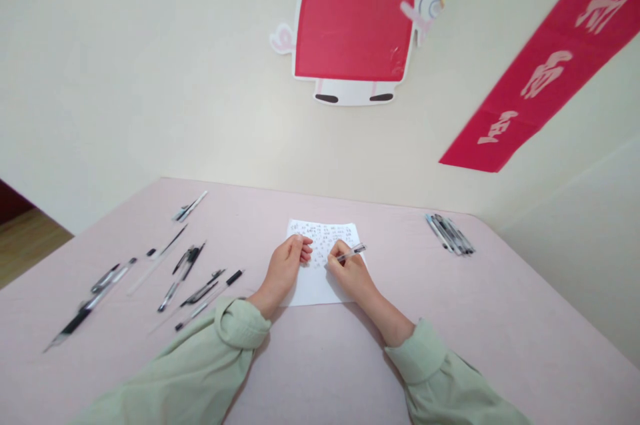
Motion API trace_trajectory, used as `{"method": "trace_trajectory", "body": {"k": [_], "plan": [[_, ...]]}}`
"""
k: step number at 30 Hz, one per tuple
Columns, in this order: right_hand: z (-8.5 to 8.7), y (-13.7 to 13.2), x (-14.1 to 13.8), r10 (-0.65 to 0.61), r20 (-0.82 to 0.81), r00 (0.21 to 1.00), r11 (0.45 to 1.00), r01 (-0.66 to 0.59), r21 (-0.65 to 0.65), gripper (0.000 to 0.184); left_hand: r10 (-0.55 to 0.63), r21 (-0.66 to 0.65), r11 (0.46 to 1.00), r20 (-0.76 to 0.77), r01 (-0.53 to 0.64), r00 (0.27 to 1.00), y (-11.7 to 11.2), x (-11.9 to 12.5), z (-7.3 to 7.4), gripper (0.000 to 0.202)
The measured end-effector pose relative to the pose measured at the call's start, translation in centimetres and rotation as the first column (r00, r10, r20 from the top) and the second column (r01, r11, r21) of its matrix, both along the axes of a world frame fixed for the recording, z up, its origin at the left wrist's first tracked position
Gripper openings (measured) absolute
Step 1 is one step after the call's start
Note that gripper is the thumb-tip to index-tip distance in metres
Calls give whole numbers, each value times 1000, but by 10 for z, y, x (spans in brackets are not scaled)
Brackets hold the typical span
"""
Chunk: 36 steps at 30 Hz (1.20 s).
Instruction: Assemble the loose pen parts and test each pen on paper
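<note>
Near the middle of the pink table (320, 365) lies a white sheet of paper (315, 286), rows of small dark marks covering its upper part and its lower part blank. The right hand (349, 270) is closed in a writing grip around a clear pen (357, 250), which slants up and to the right; whether its tip touches the paper is too small to tell. The left hand (289, 261) rests at the sheet's left side, its fingers loosely curled and half open, with nothing visible in its grasp.

How firmly that left hand presses is unclear. Should it bear too lightly, the sheet could turn or creep under the pen's push, and the rows would run crooked. The right hand sits over the lower marks, so its heel might smear any wet ink. Out to the left, scattered pens (183, 274) lie loose, the closest just beside the left sleeve (243, 324); a careless shift of that forearm could set them rolling. The bundle of pens (453, 236) at far right is well apart, so less likely to be knocked.
</note>
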State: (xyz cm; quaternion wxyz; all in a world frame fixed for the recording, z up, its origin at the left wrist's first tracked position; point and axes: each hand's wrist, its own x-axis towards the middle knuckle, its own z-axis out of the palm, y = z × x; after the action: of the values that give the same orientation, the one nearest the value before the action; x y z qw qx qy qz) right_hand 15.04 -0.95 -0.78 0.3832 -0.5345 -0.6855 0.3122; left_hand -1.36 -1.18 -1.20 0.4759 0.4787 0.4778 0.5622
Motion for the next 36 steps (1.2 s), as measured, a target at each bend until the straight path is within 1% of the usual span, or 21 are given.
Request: {"method": "trace_trajectory", "body": {"k": [2,4,6,8,11,14,16,18,19,20,22,24,25,27,29,31,33,36], "plan": [[-1,2,2,-2,-40,999,1000,2,-7,11,-2,-2,1000,-17,2,1000,0,0,1,45],[-2,5,5,-32,-159,987,999,26,-38,13,-20,-4,1000,-74,19,997,-2,0,2,41],[-2,8,8,-53,-273,961,996,30,-89,15,-54,26,998,-177,60,983,-3,0,2,32],[-1,11,10,-39,-341,939,989,-13,-147,16,-94,94,987,-295,127,951,-6,2,1,24],[1,11,10,39,-394,918,974,-124,-191,19,-138,194,950,-441,244,887,-10,4,-1,20],[3,9,7,115,-384,916,963,-198,-185,23,-166,222,918,-534,328,829,-12,5,-1,13],[4,9,6,140,-363,921,961,-214,-173,25,-167,215,917,-561,337,811,-12,4,0,12],[6,10,7,123,-416,901,959,-216,-182,27,-141,206,930,-568,306,811,-12,3,1,12],[7,11,8,95,-481,871,955,-217,-204,29,-120,202,938,-572,281,812,-11,2,1,12],[8,13,11,51,-562,826,946,-221,-238,33,-96,198,947,-577,253,811,-11,1,0,12],[11,17,17,-65,-706,705,916,-238,-322,45,-50,193,960,-594,203,803,-10,0,-2,11],[12,21,23,-160,-782,603,886,-261,-383,53,-25,191,965,-613,178,790,-10,-1,-4,10],[11,22,25,-190,-802,566,874,-275,-401,52,-22,189,966,-622,177,783,-9,-1,-5,9],[9,24,28,-223,-842,491,851,-324,-414,43,-30,181,966,-636,187,771,-9,-1,-5,8],[7,25,29,-239,-882,405,826,-393,-404,35,-44,170,965,-643,198,764,-9,-1,-5,8],[5,24,29,-241,-913,329,807,-455,-377,31,-52,165,964,-646,207,762,-9,-1,-4,8],[5,23,29,-220,-931,292,799,-493,-344,29,-57,165,963,-649,214,759,-10,-1,-3,8],[8,21,29,-199,-937,286,801,-504,-324,29,-53,171,962,-649,213,759,-10,-1,-4,8]]}}
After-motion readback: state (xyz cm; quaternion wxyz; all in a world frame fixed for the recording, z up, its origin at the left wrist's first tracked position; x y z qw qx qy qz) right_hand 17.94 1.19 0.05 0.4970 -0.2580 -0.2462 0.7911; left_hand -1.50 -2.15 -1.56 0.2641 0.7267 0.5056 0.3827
